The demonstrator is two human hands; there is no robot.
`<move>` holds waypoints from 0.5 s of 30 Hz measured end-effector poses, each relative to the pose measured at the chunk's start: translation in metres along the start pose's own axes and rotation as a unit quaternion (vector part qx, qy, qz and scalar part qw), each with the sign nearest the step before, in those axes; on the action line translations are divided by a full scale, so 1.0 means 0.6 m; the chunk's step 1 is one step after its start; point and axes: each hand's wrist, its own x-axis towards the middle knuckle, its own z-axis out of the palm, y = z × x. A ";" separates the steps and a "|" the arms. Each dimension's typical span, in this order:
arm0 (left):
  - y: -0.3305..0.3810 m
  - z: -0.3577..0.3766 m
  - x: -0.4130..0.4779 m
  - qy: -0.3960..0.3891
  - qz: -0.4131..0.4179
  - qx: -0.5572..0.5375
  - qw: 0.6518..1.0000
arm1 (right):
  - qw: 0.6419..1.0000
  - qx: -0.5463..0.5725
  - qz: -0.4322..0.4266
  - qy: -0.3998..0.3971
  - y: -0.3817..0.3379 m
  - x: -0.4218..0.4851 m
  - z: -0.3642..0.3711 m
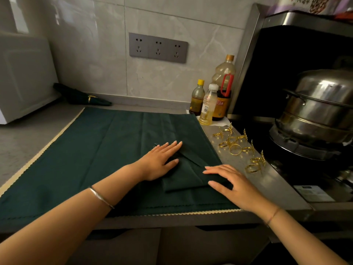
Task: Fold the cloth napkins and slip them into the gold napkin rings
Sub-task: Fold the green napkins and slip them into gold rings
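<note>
At the upper left of the frame a white appliance (26, 73) stands on the grey surface (23, 134). Just right of it, against the wall, lies one finished napkin (76, 93), dark green and rolled narrow. Its long axis runs from upper left to lower right, its tip pointing right, and one gold ring (89, 98) sits around it near that end.

One large dark green cloth (76, 150) with a cream scalloped edge covers the middle of the surface. On its right part lies one folded napkin (187, 176) of the same green, a slanted fold edge crossing it from upper left to lower right. Its long axis seems to follow that slant. A small corner shows beyond the fingertips of the left hand (160, 161).

That hand lies flat on the napkin's upper left part, grip wide, fingers straight and together. The right hand (233, 184) presses the lower right part, grip likewise wide, fingers spread.

On the wall above is a panel with three sockets (158, 47). Right of the cloth, three bottles (208, 106) stand together. Below them, loose gold rings (236, 150) with leaf sprigs are scattered on a steel ledge; at least seven, overlapping too much to count exactly. At the far right is one steel pot (321, 104).
</note>
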 end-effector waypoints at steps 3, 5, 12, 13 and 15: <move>-0.005 -0.031 -0.036 0.035 0.063 0.017 0.997 | 1.000 -0.012 -0.008 -0.004 0.001 0.001 -0.004; -0.001 -0.044 -0.061 0.031 0.091 0.045 0.994 | 0.999 -0.035 -0.011 -0.006 -0.001 0.001 -0.006; 0.016 -0.043 -0.096 -0.028 0.091 0.114 0.989 | 0.991 -0.131 -0.020 -0.019 -0.026 0.011 -0.012; 0.018 -0.044 -0.095 -0.021 0.092 0.124 0.988 | 0.990 -0.136 -0.021 -0.020 -0.029 0.013 -0.013; 0.020 -0.042 -0.093 -0.010 0.094 0.151 0.984 | 0.989 -0.144 -0.021 -0.021 -0.033 0.012 -0.015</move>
